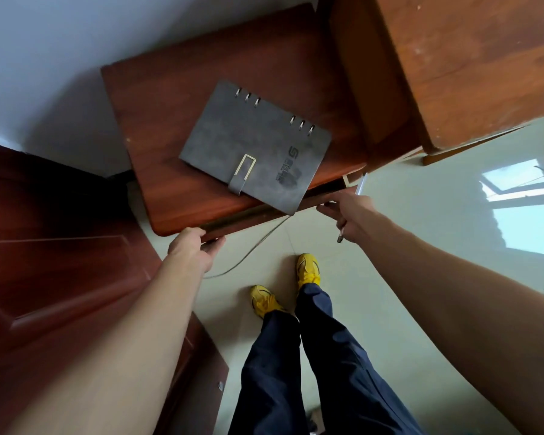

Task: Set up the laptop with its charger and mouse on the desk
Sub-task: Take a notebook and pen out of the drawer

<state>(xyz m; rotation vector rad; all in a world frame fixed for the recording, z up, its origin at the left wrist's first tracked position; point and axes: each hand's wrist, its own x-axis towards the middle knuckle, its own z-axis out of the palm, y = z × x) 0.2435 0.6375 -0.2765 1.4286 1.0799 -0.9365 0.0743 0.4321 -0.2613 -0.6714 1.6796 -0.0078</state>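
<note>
Single head-worn wide-angle view, pitched steeply down from standing, close over the small desk (157, 127) at its near edge, floor (390, 277) and shoes (308, 268) below, straight lines bowed.

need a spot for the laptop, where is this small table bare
Bare: a broad band of the small table behind the notebook, from its rings to the far edge, and a strip on its left, by the wall. Crowded: the front edge, where the notebook's corner overhangs and the left hand and right hand, holding a pen, grip.
</note>
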